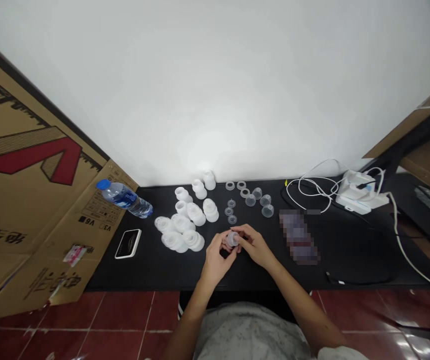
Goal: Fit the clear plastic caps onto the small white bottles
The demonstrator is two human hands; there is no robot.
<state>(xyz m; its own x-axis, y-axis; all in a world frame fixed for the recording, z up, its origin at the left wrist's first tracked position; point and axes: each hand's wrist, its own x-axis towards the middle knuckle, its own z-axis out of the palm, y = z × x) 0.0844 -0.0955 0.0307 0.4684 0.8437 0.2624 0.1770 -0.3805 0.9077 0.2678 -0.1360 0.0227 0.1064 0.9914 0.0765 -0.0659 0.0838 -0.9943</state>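
On your far left, a flattened brown cardboard box point(31, 175) leans against the white wall point(215, 90), above the dark red tile floor point(117, 315). Along the black tabletop point(151, 265) come a blue-capped plastic water bottle point(124, 199), a white rectangular device point(128, 243), white silicone cups point(180, 225) in a loose cluster, and small transparent plastic cups point(257, 197). Your left hand point(215, 255) and right hand point(254, 245) are both grasping a small translucent cylindrical piece point(232, 239) — held between your fingertips, just above the table's middle. Further right lie a pixelated blurred patch point(297, 236) and a white charger point(359, 192) — tangled in white cables point(312, 187).
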